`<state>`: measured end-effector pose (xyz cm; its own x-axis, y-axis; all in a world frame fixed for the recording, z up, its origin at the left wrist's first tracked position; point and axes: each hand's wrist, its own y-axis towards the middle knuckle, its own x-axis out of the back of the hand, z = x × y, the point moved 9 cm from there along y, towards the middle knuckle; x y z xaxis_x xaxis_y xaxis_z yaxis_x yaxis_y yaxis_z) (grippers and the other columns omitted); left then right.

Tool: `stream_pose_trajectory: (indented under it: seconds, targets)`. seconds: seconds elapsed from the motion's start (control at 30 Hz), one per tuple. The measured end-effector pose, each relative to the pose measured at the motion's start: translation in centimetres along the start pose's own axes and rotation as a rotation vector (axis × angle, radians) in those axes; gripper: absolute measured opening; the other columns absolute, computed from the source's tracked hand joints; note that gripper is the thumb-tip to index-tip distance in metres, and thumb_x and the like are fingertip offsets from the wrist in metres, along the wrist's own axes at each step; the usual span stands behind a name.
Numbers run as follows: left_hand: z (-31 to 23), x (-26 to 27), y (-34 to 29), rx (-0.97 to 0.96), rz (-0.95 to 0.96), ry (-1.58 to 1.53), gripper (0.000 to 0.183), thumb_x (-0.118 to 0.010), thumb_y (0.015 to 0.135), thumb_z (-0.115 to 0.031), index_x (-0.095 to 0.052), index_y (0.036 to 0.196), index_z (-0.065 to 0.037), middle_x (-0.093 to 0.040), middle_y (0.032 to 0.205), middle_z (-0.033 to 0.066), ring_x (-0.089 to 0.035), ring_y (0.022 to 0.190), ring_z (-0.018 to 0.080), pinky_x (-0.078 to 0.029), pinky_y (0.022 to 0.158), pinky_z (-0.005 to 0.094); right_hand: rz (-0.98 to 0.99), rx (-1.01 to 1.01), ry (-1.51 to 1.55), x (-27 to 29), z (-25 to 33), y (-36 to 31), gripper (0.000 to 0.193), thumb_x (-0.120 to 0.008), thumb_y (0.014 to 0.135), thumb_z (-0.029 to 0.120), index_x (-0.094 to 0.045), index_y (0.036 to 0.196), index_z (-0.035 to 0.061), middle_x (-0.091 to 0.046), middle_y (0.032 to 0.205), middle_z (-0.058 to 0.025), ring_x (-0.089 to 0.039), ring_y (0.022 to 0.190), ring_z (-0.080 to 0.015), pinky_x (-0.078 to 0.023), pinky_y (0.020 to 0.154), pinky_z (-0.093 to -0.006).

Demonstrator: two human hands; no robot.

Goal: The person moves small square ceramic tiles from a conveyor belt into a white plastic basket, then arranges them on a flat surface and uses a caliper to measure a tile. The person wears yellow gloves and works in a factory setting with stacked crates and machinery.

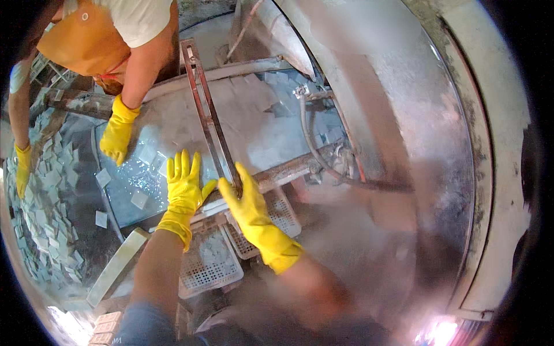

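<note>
My left hand (pixel 183 190), in a yellow rubber glove, reaches over the near edge of a wet, flat bed (pixel 130 193) with its fingers spread. Pale square tiles (pixel 139 200) lie on the bed just left of it. My right hand (pixel 249 210), gloved alike, is by the near end of a slotted metal bar (pixel 208 112) that spans the bed. Its fingers are stretched out, with nothing seen in them; whether they touch the bar I cannot tell. Across the bed, a co-worker's yellow-gloved hand (pixel 118 132) is down near the wet surface.
A heap of square tiles (pixel 49 196) fills the left side, beside the co-worker's other gloved hand (pixel 22 170). White perforated baskets (pixel 210 271) sit below the near edge. A hose (pixel 309 135) curves at the right end. A pale bar (pixel 118 266) lies at lower left.
</note>
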<state>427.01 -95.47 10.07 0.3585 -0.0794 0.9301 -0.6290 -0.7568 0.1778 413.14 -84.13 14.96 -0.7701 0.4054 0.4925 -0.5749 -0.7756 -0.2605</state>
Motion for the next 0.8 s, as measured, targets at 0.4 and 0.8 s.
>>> stream_pose_trajectory:
  seconds: [0.4,0.8]
  targets:
    - [-0.3,0.2,0.0,0.013,0.046,0.049,0.095,-0.079,0.077,-0.057,-0.049,0.151,-0.005,-0.044,0.155,0.0296,-0.037,0.145,0.0490,-0.021,0.125,0.0611,-0.348,0.242,-0.942,5.5,-8.0,22.9,0.102,-0.051,0.095,0.073,-0.035,0.160,-0.0043,-0.035,0.162,-0.0348,-0.032,0.151,-0.0501,-0.018,0.126,-0.0591]
    - [0.0,0.0,0.1,0.009,0.012,0.034,0.093,-0.081,0.078,-0.051,-0.049,0.153,-0.008,-0.042,0.157,0.0282,-0.035,0.147,0.0485,-0.019,0.125,0.0609,-0.757,0.144,-0.779,10.2,-12.3,11.0,0.085,-0.058,0.098,0.060,-0.041,0.158,0.0017,-0.040,0.159,-0.0323,-0.037,0.147,-0.0508,-0.026,0.122,-0.0592]
